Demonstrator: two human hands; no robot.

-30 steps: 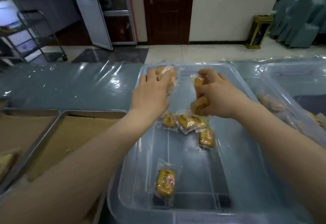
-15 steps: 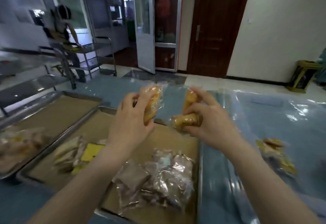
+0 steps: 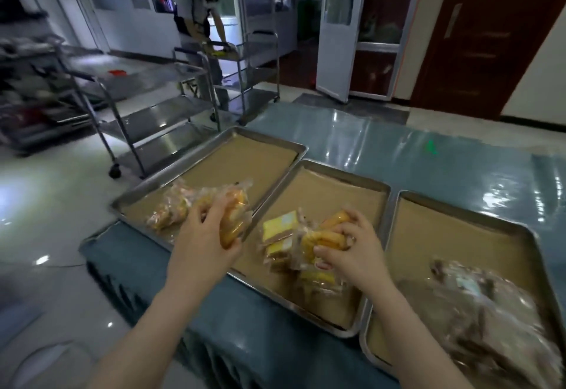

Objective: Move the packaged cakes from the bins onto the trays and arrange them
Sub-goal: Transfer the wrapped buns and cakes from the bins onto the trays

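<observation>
Yellow packaged cake is gripped by curled fingers of the left hand, other cakes by the right hand.

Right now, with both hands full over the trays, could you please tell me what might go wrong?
1. The right hand grips several clear-wrapped yellow cakes above the yellow-labelled packs in the middle paper-lined metal tray; releasing here may mix kinds.
2. The left hand holds its wrapped yellow cake near the inner rim of the left metal tray; it could land astride that rim.
</observation>
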